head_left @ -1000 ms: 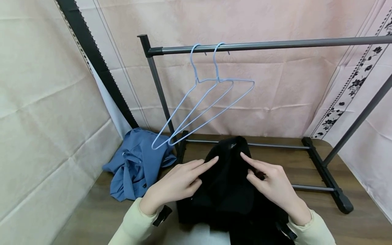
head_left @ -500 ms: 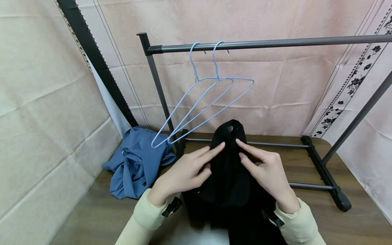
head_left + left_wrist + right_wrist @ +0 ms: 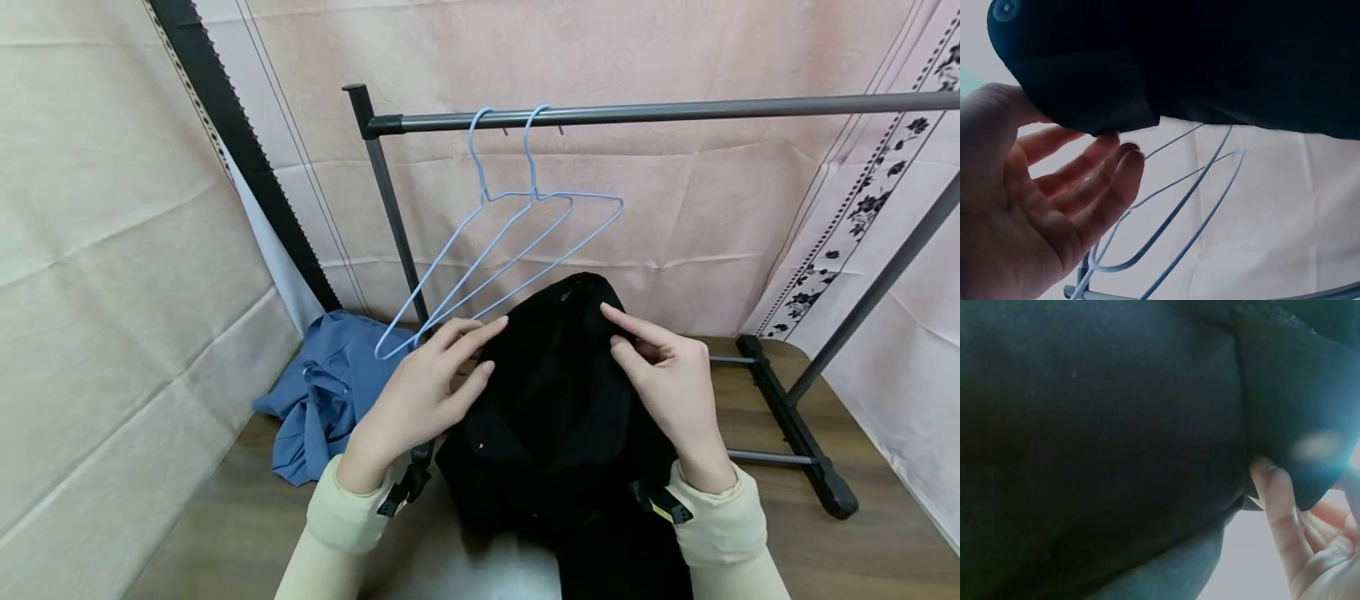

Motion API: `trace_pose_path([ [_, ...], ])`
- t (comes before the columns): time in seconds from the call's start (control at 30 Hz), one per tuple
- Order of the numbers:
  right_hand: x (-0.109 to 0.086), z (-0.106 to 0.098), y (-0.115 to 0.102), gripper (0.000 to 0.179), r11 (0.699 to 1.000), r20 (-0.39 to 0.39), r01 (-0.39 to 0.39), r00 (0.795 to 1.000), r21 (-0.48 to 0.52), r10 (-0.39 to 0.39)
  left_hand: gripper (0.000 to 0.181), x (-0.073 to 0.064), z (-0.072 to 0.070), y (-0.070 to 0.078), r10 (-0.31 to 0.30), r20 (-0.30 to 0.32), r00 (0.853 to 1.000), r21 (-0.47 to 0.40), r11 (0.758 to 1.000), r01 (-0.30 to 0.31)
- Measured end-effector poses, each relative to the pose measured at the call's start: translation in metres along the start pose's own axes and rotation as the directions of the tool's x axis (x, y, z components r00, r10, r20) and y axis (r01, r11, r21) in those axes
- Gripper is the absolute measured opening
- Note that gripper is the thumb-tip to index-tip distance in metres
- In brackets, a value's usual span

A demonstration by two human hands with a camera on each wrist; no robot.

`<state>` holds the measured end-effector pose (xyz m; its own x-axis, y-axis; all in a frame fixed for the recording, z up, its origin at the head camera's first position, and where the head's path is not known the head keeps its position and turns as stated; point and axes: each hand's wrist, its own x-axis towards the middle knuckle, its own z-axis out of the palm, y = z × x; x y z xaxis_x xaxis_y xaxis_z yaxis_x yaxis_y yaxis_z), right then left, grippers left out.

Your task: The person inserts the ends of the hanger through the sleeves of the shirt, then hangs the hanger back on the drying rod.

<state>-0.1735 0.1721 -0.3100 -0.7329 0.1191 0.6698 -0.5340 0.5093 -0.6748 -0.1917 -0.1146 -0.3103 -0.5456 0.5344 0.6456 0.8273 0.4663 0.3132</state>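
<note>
Garment (image 3: 551, 408) up between left hand (image 3: 420, 387) and right hand (image 3: 677, 385), well apart, each pinching an edge, seemingly to spread it!

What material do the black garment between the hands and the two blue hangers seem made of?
Black cloth garment: apparently matte fabric, from its soft folds; fibre unclear.
Blue triangular hangers: smooth, probably coated metal, from their slender, evenly coloured rods; plastic remains possible.
</note>
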Motion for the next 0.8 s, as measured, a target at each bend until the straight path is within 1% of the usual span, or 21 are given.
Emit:
trace_pose_path([
  [0.07,0.001,-0.002,-0.001,0.035,1.0,0.013,-0.021,1.0,-0.003,0.021,0.047,0.002,-0.003,0.0,0.002,-0.053,0.999,0.034,0.999,0.0],
  [0.13,0.001,-0.004,-0.001,0.034,0.998,0.031,-0.055,0.998,0.009,0.055,0.043,0.005,-0.005,-0.001,0.012,-0.114,0.993,0.073,0.997,-0.004],
  [0.23,0.0,-0.007,-0.002,0.034,0.992,0.062,-0.115,0.992,0.046,0.112,0.035,0.011,-0.006,-0.001,0.033,-0.195,0.98,0.139,0.99,-0.006],
  [0.3,-0.002,-0.008,-0.002,0.034,0.988,0.08,-0.142,0.987,0.064,0.137,0.032,0.014,-0.005,-0.002,0.04,-0.24,0.97,0.173,0.985,0.002],
  [0.37,-0.004,-0.01,-0.001,0.034,0.988,0.088,-0.136,0.988,0.066,0.13,0.031,0.017,-0.004,-0.004,0.036,-0.272,0.962,0.197,0.98,0.019],
  [0.43,-0.004,-0.012,0.0,0.034,0.994,0.084,-0.095,0.992,0.047,0.09,0.033,0.019,-0.004,-0.007,0.027,-0.299,0.954,0.224,0.974,0.043],
  [0.53,-0.004,-0.014,0.003,0.035,0.999,0.064,-0.035,0.997,0.016,0.034,0.037,0.024,-0.006,-0.013,0.007,-0.319,0.948,0.272,0.959,0.084],
  [0.6,-0.004,-0.017,0.005,0.034,1.0,0.054,-0.004,0.999,-0.004,0.004,0.039,0.027,-0.008,-0.016,-0.004,-0.323,0.947,0.301,0.948,0.107],
  [0.67,-0.003,-0.019,0.006,0.034,1.0,0.048,0.001,0.999,-0.007,-0.001,0.041,0.029,-0.01,-0.018,-0.011,-0.318,0.948,0.319,0.94,0.118],
  [0.8,-0.003,-0.022,0.007,0.034,1.0,0.047,0.014,0.999,-0.014,-0.013,0.043,0.032,-0.013,-0.02,-0.021,-0.314,0.949,0.327,0.936,0.129],
])
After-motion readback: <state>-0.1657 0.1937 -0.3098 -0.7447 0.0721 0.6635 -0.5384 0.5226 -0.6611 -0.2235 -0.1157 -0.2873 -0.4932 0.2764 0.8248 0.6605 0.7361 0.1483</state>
